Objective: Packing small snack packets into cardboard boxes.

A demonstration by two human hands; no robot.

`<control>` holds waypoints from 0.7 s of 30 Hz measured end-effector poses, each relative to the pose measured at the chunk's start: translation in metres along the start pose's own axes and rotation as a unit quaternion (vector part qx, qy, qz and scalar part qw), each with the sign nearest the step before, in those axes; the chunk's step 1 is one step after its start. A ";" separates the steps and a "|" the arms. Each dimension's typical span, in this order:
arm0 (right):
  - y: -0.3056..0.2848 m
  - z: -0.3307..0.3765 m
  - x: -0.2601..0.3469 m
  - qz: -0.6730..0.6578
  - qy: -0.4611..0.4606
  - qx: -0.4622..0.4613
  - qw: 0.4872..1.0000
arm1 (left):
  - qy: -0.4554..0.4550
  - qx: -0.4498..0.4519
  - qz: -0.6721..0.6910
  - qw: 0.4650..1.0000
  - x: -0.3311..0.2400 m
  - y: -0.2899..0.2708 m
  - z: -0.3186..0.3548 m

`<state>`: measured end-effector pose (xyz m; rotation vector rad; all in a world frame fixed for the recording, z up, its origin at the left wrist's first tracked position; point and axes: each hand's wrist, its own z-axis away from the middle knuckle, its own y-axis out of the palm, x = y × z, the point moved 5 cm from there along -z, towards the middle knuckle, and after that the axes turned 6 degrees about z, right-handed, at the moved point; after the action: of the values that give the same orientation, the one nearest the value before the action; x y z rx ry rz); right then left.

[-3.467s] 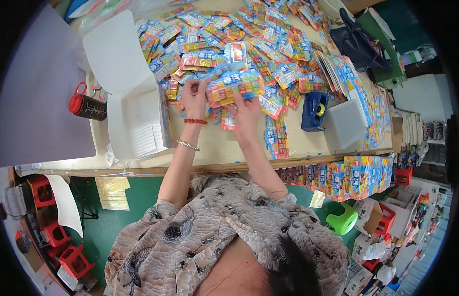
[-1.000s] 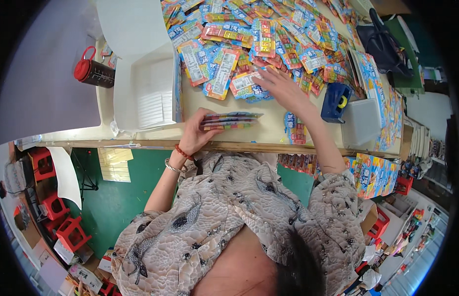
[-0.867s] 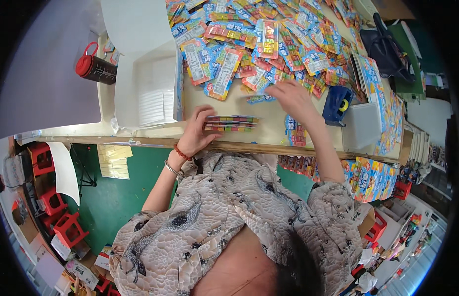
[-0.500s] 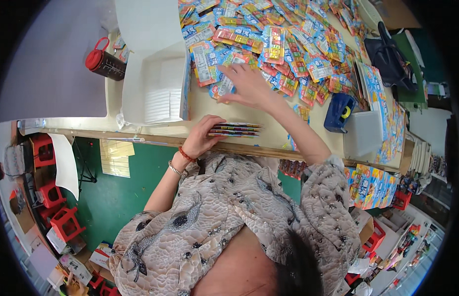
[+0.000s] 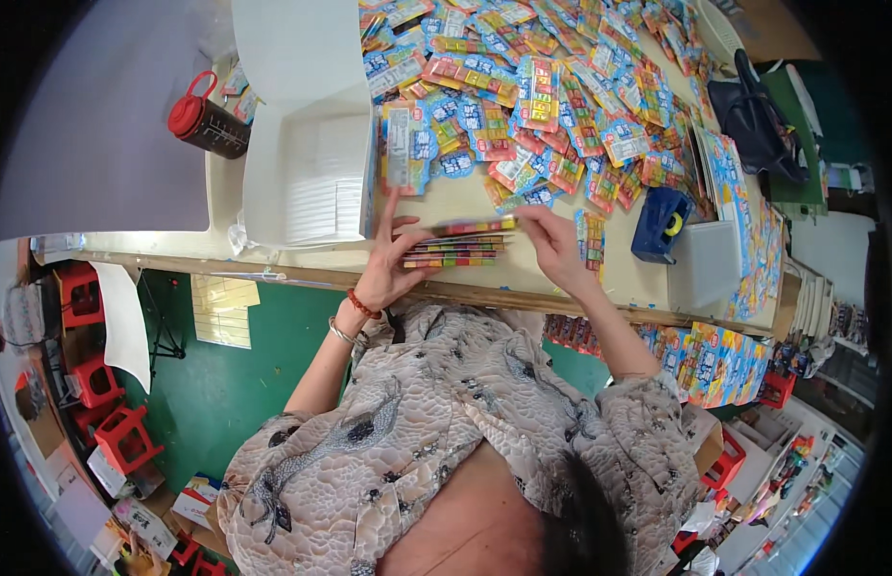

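Near the table's front edge, my left hand (image 5: 386, 266) grips the left end of a small stack of flat, colourful blister packs (image 5: 455, 255), set on edge. Its index finger points up and away from the stack. My right hand (image 5: 553, 248) pinches the right end of another blister pack (image 5: 476, 228), which lies along the far side of the stack, close to my left fingers. Beyond both hands spreads a large heap of the same packs (image 5: 537, 91), with blue, pink and yellow cards. One pack (image 5: 404, 144) lies face-down at the heap's left edge.
An open white box (image 5: 316, 163) stands left of my hands, with a red-lidded bottle (image 5: 208, 125) farther left. On the right are a blue tape dispenser (image 5: 659, 223), a pale plastic container (image 5: 705, 261), upright printed cards (image 5: 724, 182) and a dark bag (image 5: 758, 115).
My right hand has come back from the heap toward me, bringing a blister pack to the stack. My left index finger has lifted, and the stack now shows more of its coloured faces.
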<state>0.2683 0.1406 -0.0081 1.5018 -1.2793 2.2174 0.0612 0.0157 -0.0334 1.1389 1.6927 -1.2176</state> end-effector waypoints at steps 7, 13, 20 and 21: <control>0.006 -0.069 0.012 0.119 -0.250 0.104 0.955 | 0.002 0.015 0.049 0.999 0.007 0.003 0.005; 0.040 -0.169 0.036 -0.023 -0.114 0.347 0.931 | -0.038 0.041 0.004 0.998 -0.002 0.005 0.001; 0.061 -0.145 0.050 0.487 -0.446 0.067 0.748 | -0.008 0.050 -0.037 0.998 -0.002 0.006 0.003; 0.062 -0.143 0.047 0.509 -0.480 0.052 0.713 | -0.004 0.054 -0.033 0.998 0.000 0.007 0.003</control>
<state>0.1143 0.1917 -0.0215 2.5856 -2.9156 1.8293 0.0678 0.0141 -0.0365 1.1483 1.6875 -1.3686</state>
